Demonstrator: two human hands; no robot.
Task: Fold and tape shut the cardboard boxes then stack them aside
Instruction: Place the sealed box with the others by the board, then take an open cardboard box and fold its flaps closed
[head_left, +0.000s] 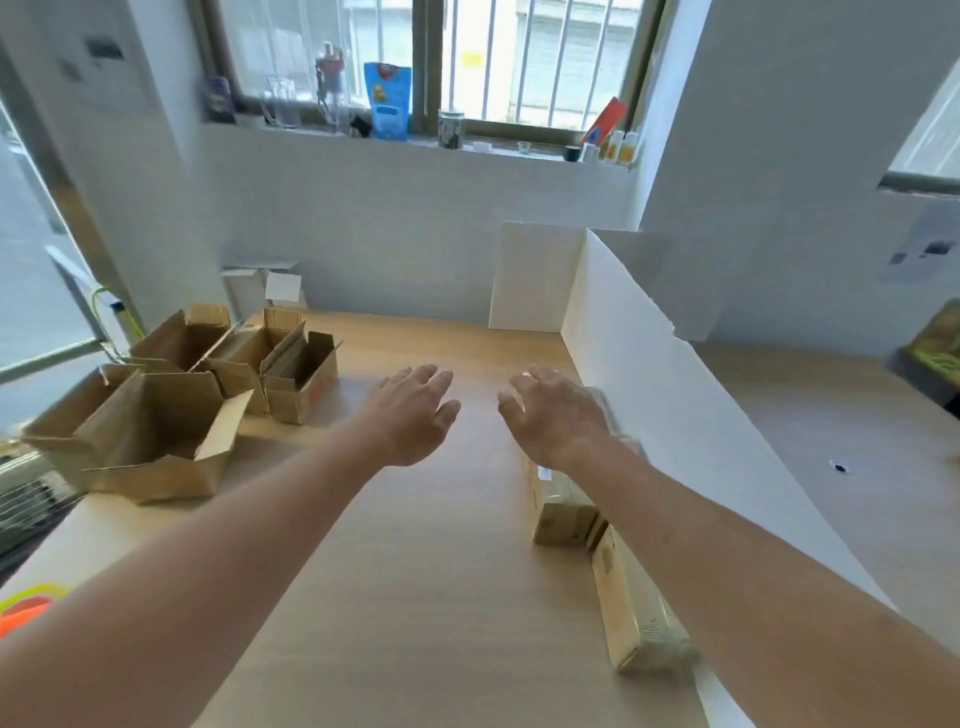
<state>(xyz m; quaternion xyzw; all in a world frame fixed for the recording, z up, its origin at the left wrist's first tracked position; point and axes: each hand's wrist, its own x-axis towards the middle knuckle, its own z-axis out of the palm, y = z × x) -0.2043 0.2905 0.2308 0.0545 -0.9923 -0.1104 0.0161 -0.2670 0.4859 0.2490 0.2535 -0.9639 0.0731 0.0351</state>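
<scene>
Several open cardboard boxes (171, 431) with their flaps up stand in a cluster on the left side of the wooden table (415, 571). Two taped, closed boxes lie along the right side by the white divider: one (563, 512) partly under my right forearm, another (636, 618) nearer to me. My left hand (413, 413) hovers over the table's middle with fingers spread and holds nothing. My right hand (558, 410) hovers beside it, fingers relaxed, also holding nothing. A clear object behind my right hand is blurred; I cannot tell what it is.
A white foam-board divider (675, 395) runs along the table's right edge, with a white panel (535, 280) at the back. A windowsill (415, 140) with bottles and a blue bag lies beyond. An orange and yellow object (23, 608) sits at the near left.
</scene>
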